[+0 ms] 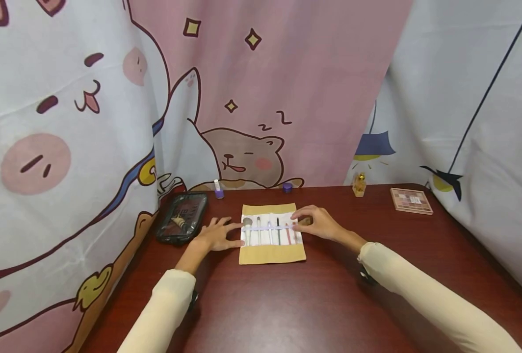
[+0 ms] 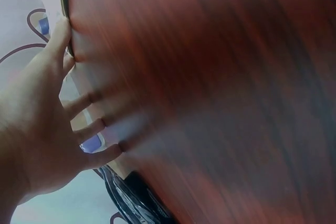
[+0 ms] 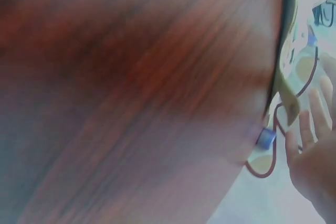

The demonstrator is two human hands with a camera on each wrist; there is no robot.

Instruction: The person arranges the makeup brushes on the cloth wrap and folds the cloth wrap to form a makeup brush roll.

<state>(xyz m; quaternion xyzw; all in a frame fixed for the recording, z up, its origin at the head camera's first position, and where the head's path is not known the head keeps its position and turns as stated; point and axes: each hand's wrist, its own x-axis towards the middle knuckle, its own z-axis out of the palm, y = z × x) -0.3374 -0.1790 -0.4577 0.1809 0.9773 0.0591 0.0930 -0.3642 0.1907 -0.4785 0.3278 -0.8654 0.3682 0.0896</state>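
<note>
An unrolled yellow brush roll (image 1: 272, 255) lies on the table, its white inside holding several makeup brushes (image 1: 278, 233) under a lilac band. At its left edge my left hand (image 1: 214, 236) touches the cloth with thumb and forefinger, the other fingers spread. My right hand (image 1: 323, 223) pinches the right edge between thumb and fingertips. In the right wrist view that yellow edge (image 3: 289, 103) curls up off the table beside the right hand (image 3: 317, 156); the thumb is hidden there. The left wrist view shows the left hand (image 2: 42, 119) with its thumb against the roll's edge.
A black clear-topped pouch (image 1: 181, 215) lies left of the roll. Along the back stand a purple nail polish bottle (image 1: 219, 190), a small purple jar (image 1: 287, 187) and a gold perfume bottle (image 1: 359, 186). An eyeshadow palette (image 1: 411, 201) lies at the far right. Printed curtains (image 1: 309, 98) enclose the table.
</note>
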